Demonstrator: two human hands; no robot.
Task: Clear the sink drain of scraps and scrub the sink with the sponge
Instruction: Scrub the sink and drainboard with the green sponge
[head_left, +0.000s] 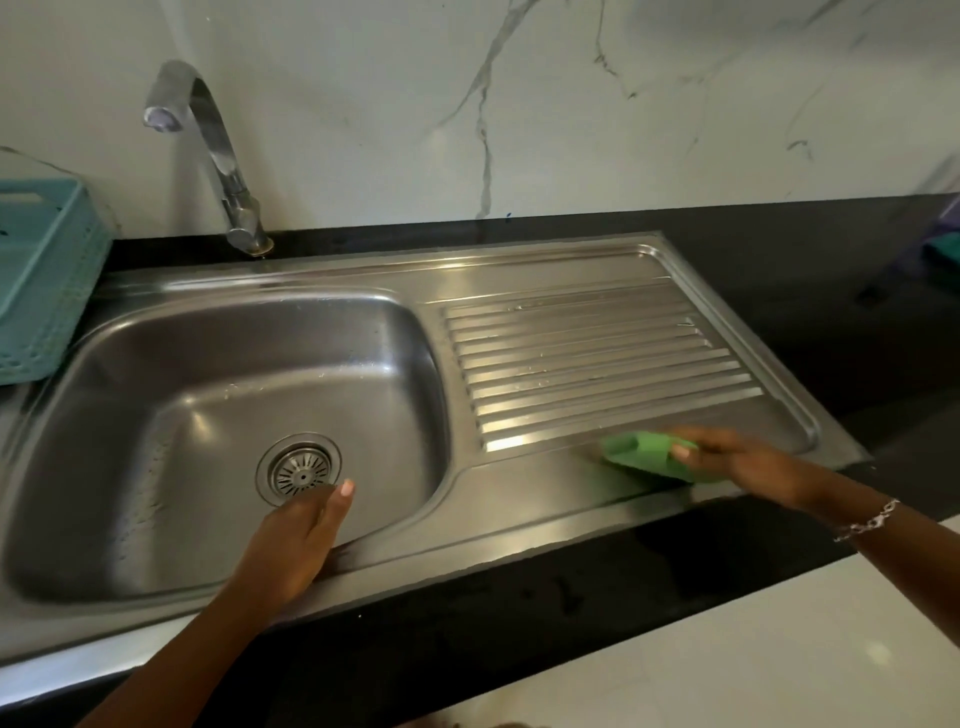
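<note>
A sponge (643, 458) is gripped on the sink (519, 275) by the right hand (743, 462); the front rim is touched by the left hand's (296, 535) relaxed fingers.

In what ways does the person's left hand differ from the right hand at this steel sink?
The left hand rests on the front rim of the steel sink basin and holds nothing; the right hand grips a green sponge. The left hand is at the basin, the right one on the front strip of the ribbed drainboard. Only the right wrist bears a silver bracelet. Both hands are bare.
</note>
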